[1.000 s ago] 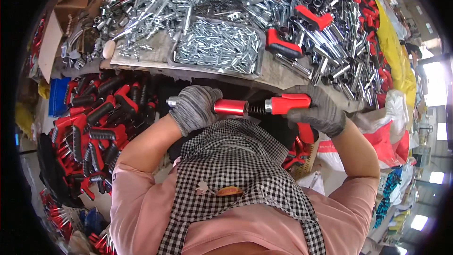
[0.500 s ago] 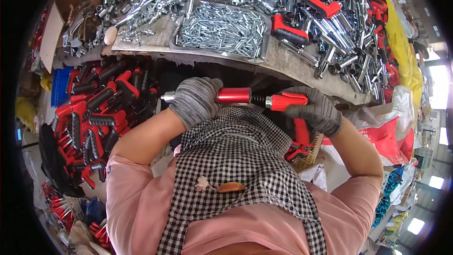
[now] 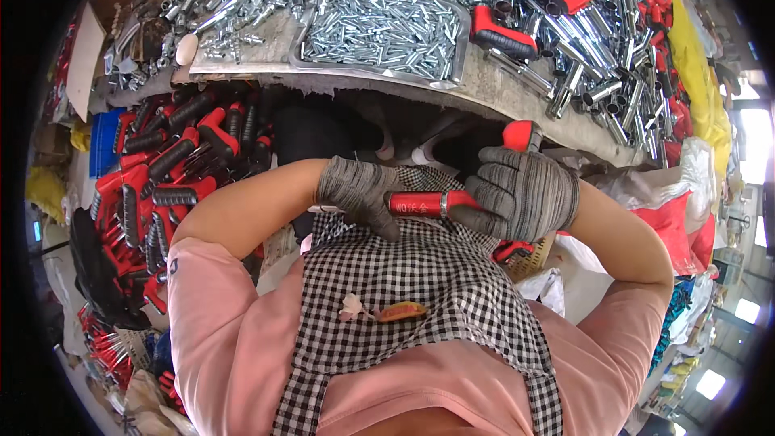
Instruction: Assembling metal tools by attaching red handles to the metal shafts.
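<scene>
At centre frame, below the surface edge, both grey-gloved hands, left hand and right hand, clench a red, metal-banded tool handle; a loosened grip could drop it onto the checked apron.

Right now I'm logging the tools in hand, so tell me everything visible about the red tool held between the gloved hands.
The red tool is a glossy red cylinder with a silver ring around it, lying roughly level just above the checked apron. The left hand, in a grey knit glove, wraps one end; the right hand, gloved alike, closes on the other. A red grip end juts up past the right glove. Both ends are hidden by the gloves.
</scene>
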Available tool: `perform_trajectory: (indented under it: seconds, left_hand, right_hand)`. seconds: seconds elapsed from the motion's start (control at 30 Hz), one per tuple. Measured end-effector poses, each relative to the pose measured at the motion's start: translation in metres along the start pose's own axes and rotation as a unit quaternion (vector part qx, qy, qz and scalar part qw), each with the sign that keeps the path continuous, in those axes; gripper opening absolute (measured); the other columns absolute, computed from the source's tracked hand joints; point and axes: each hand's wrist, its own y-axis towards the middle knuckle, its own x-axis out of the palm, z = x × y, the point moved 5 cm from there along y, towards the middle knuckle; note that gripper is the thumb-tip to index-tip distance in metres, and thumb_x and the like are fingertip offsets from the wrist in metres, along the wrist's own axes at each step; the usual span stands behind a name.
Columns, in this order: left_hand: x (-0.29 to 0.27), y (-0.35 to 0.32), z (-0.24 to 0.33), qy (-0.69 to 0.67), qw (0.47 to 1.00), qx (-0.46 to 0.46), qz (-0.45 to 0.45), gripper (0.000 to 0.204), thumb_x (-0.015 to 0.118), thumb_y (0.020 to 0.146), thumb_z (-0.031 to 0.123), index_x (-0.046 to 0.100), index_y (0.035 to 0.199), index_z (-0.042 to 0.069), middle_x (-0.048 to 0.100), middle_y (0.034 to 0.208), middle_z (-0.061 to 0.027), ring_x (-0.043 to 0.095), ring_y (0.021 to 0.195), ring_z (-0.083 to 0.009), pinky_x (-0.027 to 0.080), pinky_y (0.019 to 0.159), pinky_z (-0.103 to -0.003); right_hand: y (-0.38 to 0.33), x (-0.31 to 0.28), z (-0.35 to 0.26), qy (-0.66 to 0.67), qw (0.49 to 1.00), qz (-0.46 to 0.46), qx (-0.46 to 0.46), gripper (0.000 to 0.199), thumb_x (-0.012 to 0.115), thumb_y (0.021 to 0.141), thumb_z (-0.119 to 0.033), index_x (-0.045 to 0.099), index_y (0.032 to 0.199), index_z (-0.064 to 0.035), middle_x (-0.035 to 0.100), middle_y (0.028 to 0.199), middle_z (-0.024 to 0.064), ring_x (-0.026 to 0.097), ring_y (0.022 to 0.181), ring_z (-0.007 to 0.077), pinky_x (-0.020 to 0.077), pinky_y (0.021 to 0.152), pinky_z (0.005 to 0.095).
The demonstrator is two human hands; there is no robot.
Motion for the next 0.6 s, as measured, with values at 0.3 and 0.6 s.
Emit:
perform_trajectory:
  seconds: [0.3, 0.6]
  left_hand:
    - [-0.046, -0.011, 0.032, 0.489, 0.769, -0.384, 0.150, 0.035, 0.066, 0.074, 0.036, 0.062, 0.096, 0.009, 0.064, 0.088, -0.0119, 0.063, 0.080, -0.0293, 0.049, 0.071, -0.045]
    - [-0.090, -0.033, 0.035, 0.518, 0.731, -0.322, 0.306, 0.029, 0.066, 0.069, 0.029, 0.064, 0.087, 0.006, 0.065, 0.077, -0.0134, 0.064, 0.076, -0.0305, 0.051, 0.068, -0.042]
  right_hand:
    - [-0.034, 0.065, 0.009, 0.707, 0.387, 0.127, 0.579, 0.043, 0.069, 0.077, -0.017, 0.056, 0.115, -0.0004, 0.063, 0.085, 0.0078, 0.063, 0.063, 0.0196, 0.0551, 0.063, 0.0325]
    - [-0.010, 0.006, 0.030, 0.593, 0.620, 0.297, 0.420, 0.064, 0.060, 0.086, -0.042, 0.041, 0.128, 0.0033, 0.059, 0.111, 0.0169, 0.063, 0.096, 0.0259, 0.0474, 0.088, 0.0386]
